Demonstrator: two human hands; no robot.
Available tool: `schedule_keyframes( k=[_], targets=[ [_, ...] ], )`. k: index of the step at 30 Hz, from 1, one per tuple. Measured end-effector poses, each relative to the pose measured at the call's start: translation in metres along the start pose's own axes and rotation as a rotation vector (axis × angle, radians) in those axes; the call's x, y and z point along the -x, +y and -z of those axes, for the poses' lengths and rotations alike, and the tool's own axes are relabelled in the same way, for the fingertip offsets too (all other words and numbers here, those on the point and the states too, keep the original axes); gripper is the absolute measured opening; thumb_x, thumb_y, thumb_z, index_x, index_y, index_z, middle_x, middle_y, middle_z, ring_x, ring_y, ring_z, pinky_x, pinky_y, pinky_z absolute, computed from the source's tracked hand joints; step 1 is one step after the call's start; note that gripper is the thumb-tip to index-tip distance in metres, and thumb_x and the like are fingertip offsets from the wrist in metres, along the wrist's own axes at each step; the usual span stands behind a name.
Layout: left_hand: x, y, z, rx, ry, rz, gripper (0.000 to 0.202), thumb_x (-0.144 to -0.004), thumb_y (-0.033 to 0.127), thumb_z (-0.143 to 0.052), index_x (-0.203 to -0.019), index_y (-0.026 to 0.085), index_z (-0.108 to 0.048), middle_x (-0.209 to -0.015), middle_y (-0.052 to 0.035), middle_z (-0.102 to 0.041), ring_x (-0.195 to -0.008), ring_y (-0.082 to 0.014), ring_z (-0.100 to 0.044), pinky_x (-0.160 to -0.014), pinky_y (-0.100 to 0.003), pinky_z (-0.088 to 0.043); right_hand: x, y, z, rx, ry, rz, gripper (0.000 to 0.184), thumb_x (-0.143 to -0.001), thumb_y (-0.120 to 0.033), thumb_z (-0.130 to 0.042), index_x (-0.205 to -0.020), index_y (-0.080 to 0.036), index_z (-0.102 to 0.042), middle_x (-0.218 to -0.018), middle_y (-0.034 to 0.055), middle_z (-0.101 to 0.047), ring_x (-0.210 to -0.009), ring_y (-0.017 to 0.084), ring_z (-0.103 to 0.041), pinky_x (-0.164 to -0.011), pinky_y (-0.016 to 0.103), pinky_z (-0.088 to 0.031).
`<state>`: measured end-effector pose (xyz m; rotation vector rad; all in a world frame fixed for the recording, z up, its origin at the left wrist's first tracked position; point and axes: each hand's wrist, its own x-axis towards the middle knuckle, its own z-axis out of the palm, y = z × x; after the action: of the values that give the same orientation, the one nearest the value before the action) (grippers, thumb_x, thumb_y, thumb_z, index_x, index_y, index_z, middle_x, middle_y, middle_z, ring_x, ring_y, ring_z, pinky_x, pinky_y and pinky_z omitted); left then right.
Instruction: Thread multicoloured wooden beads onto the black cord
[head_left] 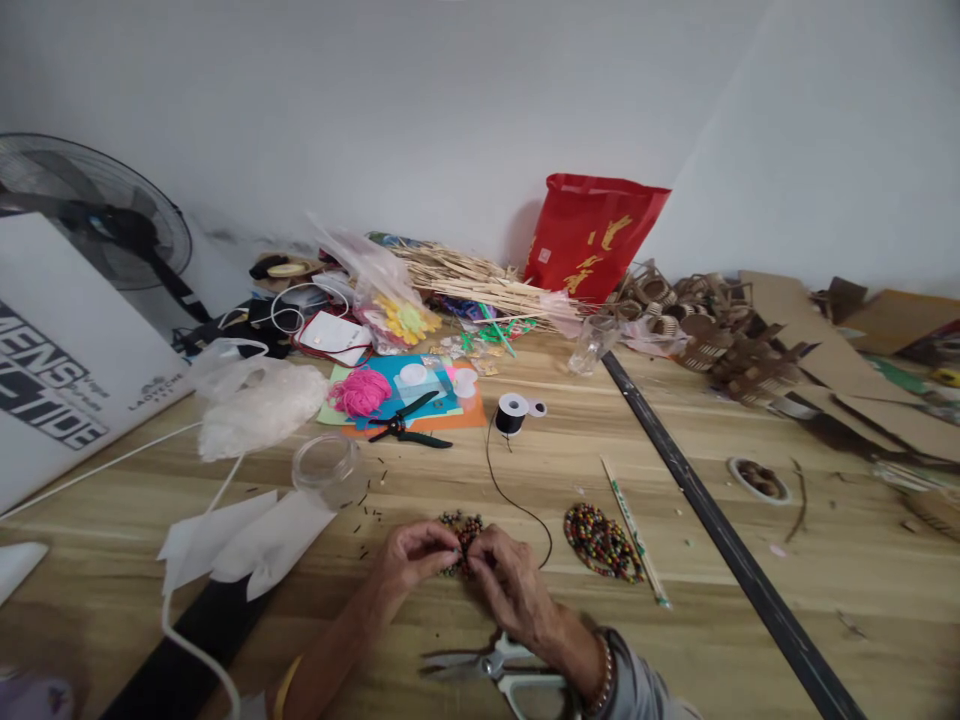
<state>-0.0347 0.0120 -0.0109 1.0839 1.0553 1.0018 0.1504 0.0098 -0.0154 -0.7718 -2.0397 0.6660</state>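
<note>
My left hand (417,556) and my right hand (514,585) meet at the table's front, thumbs and fingertips pinched close together. What they pinch is too small to make out. Right behind the fingertips lies a small heap of dark multicoloured beads (472,524), partly hidden by the hands. A black cord (517,497) curves from a spool (512,414) towards my right hand, where its end is lost from view. Under my right wrist lie white-handled scissors (496,664), their blades pointing left. To the right rests a coiled string of coloured beads (600,541).
Black-handled cutters (409,425) and pink yarn (361,392) lie on coloured sheets. A clear jar (325,462) stands at left, near white paper (247,540). A thin packaged stick (636,532) and a long black strip (705,490) cross the right side. A red bag (592,235) stands behind.
</note>
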Motion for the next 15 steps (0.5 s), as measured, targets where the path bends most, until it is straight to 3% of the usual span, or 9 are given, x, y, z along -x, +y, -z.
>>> schedule_keyframes(
  k=[15],
  targets=[
    [-0.0010,0.0026,-0.0033,-0.001,0.030,0.039,0.017,-0.056,0.027,-0.078,-0.064,0.015,-0.070,-0.066,-0.0008,-0.069,-0.066,-0.0163,-0.061,-0.067,-0.026,-0.046,0.0007,-0.0018,0.0015,-0.016,-0.039,0.007,0.011,-0.093,-0.018,-0.040,-0.086,-0.020,-0.049,-0.074,0.0033,-0.054,-0.066,0.016,-0.049,-0.060,0.026,-0.038]
  ],
)
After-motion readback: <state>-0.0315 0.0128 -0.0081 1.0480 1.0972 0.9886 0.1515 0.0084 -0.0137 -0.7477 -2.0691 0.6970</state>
